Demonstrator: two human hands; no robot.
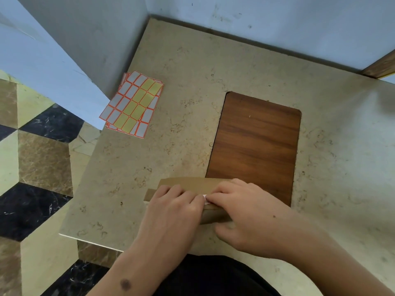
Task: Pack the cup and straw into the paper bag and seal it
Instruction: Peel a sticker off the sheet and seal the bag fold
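Beige stone counter (192, 103) carries the paper bag (188, 184), mostly hidden under the left hand (173, 210) and right hand (241, 212), fingers pressing a white sticker (205, 198) onto its fold. Beyond the bag lie a wooden board (256, 142) and label sheets (134, 103).

Head camera, steep downward, close over table (175, 146).

paper bag (188, 184) mostly hidden, sticker (205, 199) barely visible
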